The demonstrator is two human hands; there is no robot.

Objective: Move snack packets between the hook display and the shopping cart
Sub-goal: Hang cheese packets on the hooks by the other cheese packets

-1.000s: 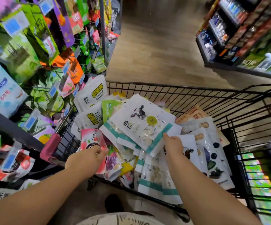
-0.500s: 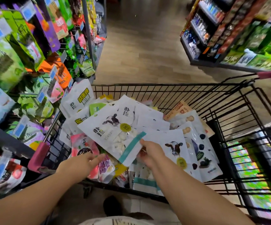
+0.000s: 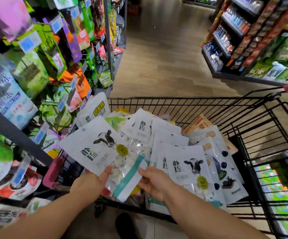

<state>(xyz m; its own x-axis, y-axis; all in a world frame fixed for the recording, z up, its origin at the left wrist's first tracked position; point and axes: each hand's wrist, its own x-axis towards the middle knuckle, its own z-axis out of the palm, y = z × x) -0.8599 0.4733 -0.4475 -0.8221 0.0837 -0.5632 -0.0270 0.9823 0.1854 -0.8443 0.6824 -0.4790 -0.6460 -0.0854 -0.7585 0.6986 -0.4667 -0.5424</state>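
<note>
Both hands hold one white cow-print packet (image 3: 96,149) above the near-left corner of the shopping cart (image 3: 191,98), tilted, its teal-banded end toward the person. Left hand (image 3: 89,185) grips the packet's lower edge: thumb flat on the front, fingers hidden underneath. Right hand (image 3: 157,183) is at the teal band, fingers curled, thumb tip on the packet's edge, pinching it. Inside the cart is a pile of packets: a matching cow packet (image 3: 189,168) just right of the held one, a blueberry packet (image 3: 226,169) further right, an orange packet (image 3: 200,123) toward the far side. The cart's pink corner bumper (image 3: 52,171) sits left of the left hand. Hook display (image 3: 36,66) stands left of the cart, full of hanging green, purple and orange bags. Store shelving (image 3: 243,40) is beyond the cart's right side.
</note>
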